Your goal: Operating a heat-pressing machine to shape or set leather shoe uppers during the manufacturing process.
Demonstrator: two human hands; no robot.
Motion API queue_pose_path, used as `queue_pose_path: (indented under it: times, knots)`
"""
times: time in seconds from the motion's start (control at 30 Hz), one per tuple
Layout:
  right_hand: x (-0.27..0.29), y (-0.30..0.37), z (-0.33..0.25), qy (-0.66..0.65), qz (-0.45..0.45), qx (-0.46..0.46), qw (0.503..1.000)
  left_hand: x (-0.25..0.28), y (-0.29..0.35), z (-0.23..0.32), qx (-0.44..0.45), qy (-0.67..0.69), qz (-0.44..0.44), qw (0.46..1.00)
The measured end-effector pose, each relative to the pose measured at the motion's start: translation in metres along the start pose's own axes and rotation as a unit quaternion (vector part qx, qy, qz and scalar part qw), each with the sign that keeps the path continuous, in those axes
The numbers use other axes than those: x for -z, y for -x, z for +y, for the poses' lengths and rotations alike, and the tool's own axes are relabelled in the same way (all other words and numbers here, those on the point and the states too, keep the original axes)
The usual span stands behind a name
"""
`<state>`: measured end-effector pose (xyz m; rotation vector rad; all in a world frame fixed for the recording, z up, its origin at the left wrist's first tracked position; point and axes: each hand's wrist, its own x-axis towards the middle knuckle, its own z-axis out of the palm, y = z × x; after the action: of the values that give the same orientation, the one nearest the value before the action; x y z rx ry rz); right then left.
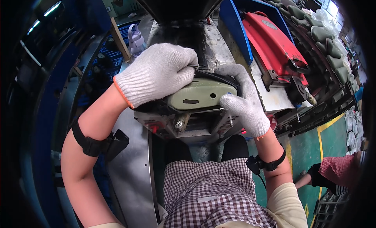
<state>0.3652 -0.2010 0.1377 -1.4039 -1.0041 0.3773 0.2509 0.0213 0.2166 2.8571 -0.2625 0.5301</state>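
Observation:
A pale green, rounded oblong piece point(200, 90) is held up in front of me at the edge of a machine bench. It has a dark slot and a round hole in its face. Black sheet-like material point(213, 76) runs along its upper edge. My left hand point(158, 73), in a white knitted glove, pinches this black material at the top left of the piece. Also gloved, my right hand point(243, 98) grips the right end, its thumb on the green face and its fingers bent over the far edge. What lies behind the piece is hidden.
A dark machine head point(180, 6) hangs just beyond my hands. A red machine cover point(274, 39) beside a blue panel point(235, 24) stands at right. Racks hold several green pieces point(327, 36). A lilac bottle point(136, 41) is at back left. Another person point(338, 173) is at far right.

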Motion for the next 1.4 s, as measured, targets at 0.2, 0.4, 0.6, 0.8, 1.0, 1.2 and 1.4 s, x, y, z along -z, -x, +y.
queue_pose_path:
  times: [0.2,0.4,0.6,0.8,1.0,1.2,1.4]
  knots:
    - [-0.001,0.001,-0.001,0.011,0.030,-0.017,0.999,-0.003,-0.008,0.000,0.012,0.014,-0.019,1.000]
    - [0.001,0.018,0.009,0.076,0.025,0.030,0.996,-0.008,0.005,0.014,-0.042,-0.025,0.054,0.997]
    - [0.024,0.019,0.043,-0.378,-0.131,-0.263,0.878,-0.009,0.035,0.054,-0.146,-0.194,0.052,0.969]
    - [0.019,0.043,0.075,-0.570,-0.211,-0.295,0.737,-0.006,0.053,0.074,-0.226,-0.181,0.029,0.957]
    - [0.009,0.030,-0.019,-0.518,-0.256,-0.217,0.787,0.014,0.064,0.091,-0.255,-0.178,0.057,0.949]
    - [0.012,-0.025,-0.039,-0.402,-0.122,-0.142,0.896,-0.001,0.059,0.037,0.120,0.123,0.207,0.963]
    - [0.014,-0.157,0.020,-0.133,-0.054,-0.064,0.988,-0.016,0.079,-0.015,0.200,0.172,0.126,0.956]
